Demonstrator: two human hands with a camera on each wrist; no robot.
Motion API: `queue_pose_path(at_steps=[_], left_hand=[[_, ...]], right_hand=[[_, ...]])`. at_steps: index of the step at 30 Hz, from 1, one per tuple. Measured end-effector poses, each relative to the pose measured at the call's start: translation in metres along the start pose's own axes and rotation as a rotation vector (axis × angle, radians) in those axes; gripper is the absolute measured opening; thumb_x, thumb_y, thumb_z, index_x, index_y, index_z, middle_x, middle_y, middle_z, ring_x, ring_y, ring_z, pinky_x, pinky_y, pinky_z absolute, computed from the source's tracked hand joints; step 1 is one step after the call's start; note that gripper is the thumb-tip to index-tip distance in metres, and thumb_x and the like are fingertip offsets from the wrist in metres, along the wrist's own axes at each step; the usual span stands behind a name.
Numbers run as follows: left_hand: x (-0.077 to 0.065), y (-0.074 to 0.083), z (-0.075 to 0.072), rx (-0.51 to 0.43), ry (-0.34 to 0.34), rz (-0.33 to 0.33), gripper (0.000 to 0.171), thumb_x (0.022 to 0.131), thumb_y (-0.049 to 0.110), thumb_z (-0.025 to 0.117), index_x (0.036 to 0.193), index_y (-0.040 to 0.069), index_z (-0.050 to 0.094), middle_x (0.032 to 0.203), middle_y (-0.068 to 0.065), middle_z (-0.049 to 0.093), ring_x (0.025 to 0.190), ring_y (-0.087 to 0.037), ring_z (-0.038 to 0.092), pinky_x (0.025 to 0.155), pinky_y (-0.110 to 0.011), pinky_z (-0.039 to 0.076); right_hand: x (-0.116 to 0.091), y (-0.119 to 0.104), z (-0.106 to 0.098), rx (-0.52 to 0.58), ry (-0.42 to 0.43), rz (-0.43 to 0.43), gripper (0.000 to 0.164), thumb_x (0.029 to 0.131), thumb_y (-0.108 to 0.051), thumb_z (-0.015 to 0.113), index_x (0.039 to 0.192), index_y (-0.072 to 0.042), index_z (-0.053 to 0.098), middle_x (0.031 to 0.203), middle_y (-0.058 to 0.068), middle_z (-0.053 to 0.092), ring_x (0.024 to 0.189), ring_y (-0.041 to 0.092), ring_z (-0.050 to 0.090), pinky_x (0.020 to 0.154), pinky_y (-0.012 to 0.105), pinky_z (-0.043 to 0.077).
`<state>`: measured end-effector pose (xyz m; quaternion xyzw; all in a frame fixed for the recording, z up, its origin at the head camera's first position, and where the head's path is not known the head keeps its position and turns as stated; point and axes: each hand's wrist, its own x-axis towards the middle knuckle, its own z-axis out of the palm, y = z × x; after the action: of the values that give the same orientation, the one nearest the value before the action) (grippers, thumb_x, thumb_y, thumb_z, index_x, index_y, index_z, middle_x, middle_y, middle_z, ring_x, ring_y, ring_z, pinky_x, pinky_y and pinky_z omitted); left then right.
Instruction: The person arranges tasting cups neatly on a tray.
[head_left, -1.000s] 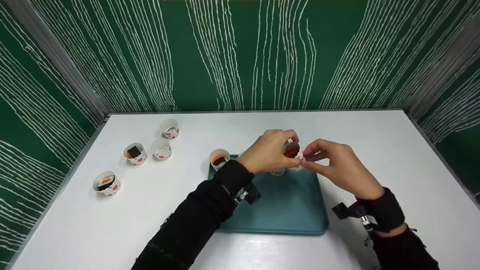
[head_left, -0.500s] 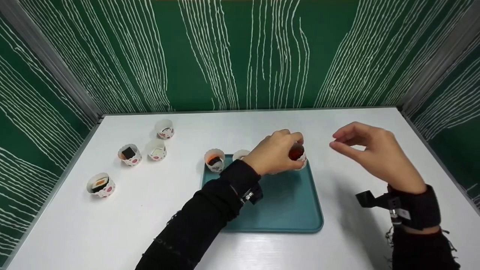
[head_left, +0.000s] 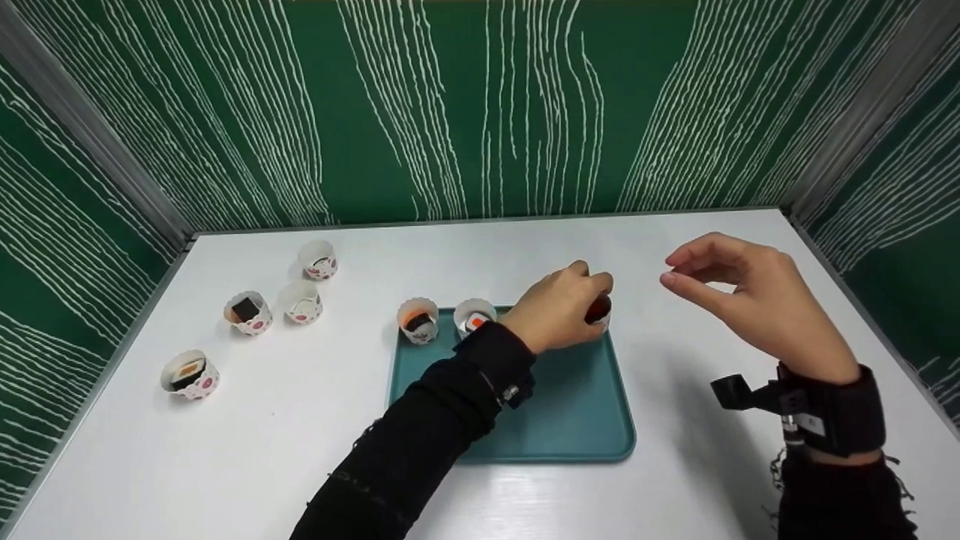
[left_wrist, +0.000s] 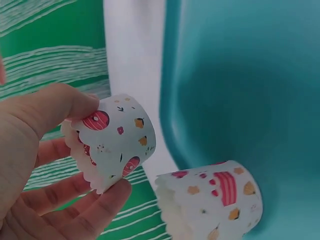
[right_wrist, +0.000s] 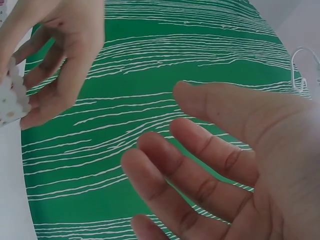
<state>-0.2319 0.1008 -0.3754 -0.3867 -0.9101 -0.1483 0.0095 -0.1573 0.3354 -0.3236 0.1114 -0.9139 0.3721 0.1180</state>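
Observation:
My left hand grips a paper baking cup with scalloped rim and printed sweets, at the far right corner of the teal tray. Something dark red shows inside that cup. Thumb and fingers lie on opposite sides of its wall. Whether its base touches the tray, I cannot tell. Beside it stands another printed cup, hidden behind my left hand in the head view. To the right of the tray my right hand hovers, fingers loosely bent, nothing held.
Along the tray's far edge stand a cup with an orange and black piece and a cup with a red-topped white piece. Several more cups, including one with a sushi-like piece, stand on the white table at left.
My right hand has let go of the held cup's rim and moved away to the right. My left hand has kept the cup and lowered it slightly at the tray's corner.

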Motion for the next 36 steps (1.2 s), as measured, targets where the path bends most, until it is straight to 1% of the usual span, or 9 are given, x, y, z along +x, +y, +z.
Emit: queue_pose_path(at_steps=[7,11,17,23,26,28,33,36], left_hand=[[0.003,-0.001,0.012,0.066,-0.013,0.004,0.034,0.1,0.028,0.075,0.131,0.015,0.07,0.117,-0.009,0.068,0.098,-0.019,0.068,0.088,-0.03,0.06],[0.005,-0.001,0.017,0.112,-0.026,0.01,0.035,0.099,0.027,0.075,0.132,0.016,0.069,0.117,-0.009,0.068,0.098,-0.02,0.069,0.086,-0.031,0.061],[0.007,-0.001,0.023,0.135,-0.04,-0.006,0.038,0.098,0.028,0.076,0.134,0.017,0.07,0.118,-0.009,0.069,0.098,-0.019,0.068,0.084,-0.033,0.063],[0.009,0.002,0.025,0.153,-0.057,-0.014,0.036,0.1,0.028,0.075,0.134,0.018,0.069,0.117,-0.008,0.069,0.096,-0.018,0.066,0.085,-0.033,0.064],[0.01,0.003,0.026,0.16,-0.061,-0.009,0.035,0.1,0.028,0.074,0.133,0.018,0.069,0.117,-0.008,0.068,0.096,-0.018,0.066,0.087,-0.033,0.063],[0.01,0.002,0.026,0.157,-0.063,-0.007,0.035,0.1,0.028,0.074,0.133,0.018,0.069,0.116,-0.008,0.068,0.096,-0.019,0.066,0.086,-0.033,0.063],[0.009,0.0,0.028,0.167,-0.056,0.022,0.03,0.1,0.027,0.073,0.128,0.016,0.07,0.113,-0.008,0.068,0.095,-0.02,0.068,0.084,-0.032,0.062],[0.009,-0.001,0.028,0.177,-0.052,0.037,0.028,0.1,0.027,0.073,0.126,0.015,0.07,0.111,-0.008,0.068,0.096,-0.021,0.069,0.084,-0.032,0.061]], right_hand=[[-0.001,-0.002,-0.001,0.021,-0.014,0.007,0.02,0.099,-0.033,0.08,0.115,-0.022,0.076,0.106,-0.006,0.079,0.096,-0.006,0.072,0.082,0.01,0.047],[0.0,-0.002,0.0,0.02,-0.019,0.001,0.019,0.099,-0.033,0.08,0.115,-0.022,0.076,0.105,-0.005,0.079,0.095,-0.006,0.072,0.082,0.01,0.047],[0.001,-0.003,0.001,0.032,-0.028,-0.013,0.018,0.099,-0.032,0.079,0.114,-0.021,0.076,0.104,-0.004,0.079,0.094,-0.003,0.073,0.082,0.01,0.048],[0.002,-0.003,0.003,0.028,-0.033,-0.017,0.018,0.099,-0.032,0.079,0.113,-0.021,0.076,0.104,-0.003,0.079,0.093,-0.002,0.073,0.08,0.011,0.048],[0.003,-0.003,0.005,0.028,-0.032,0.001,0.018,0.099,-0.032,0.08,0.113,-0.021,0.077,0.104,-0.003,0.079,0.093,-0.002,0.072,0.081,0.01,0.048],[0.003,-0.003,0.006,0.03,-0.036,-0.003,0.018,0.099,-0.031,0.08,0.113,-0.02,0.077,0.104,-0.002,0.079,0.092,-0.002,0.072,0.081,0.01,0.048],[0.004,-0.003,0.008,0.035,-0.046,-0.012,0.016,0.1,-0.031,0.079,0.112,-0.021,0.077,0.105,-0.003,0.078,0.093,-0.002,0.071,0.082,0.01,0.049],[0.004,-0.003,0.009,0.029,-0.055,-0.013,0.015,0.1,-0.034,0.079,0.111,-0.023,0.077,0.104,-0.004,0.078,0.094,-0.002,0.071,0.081,0.01,0.049]])
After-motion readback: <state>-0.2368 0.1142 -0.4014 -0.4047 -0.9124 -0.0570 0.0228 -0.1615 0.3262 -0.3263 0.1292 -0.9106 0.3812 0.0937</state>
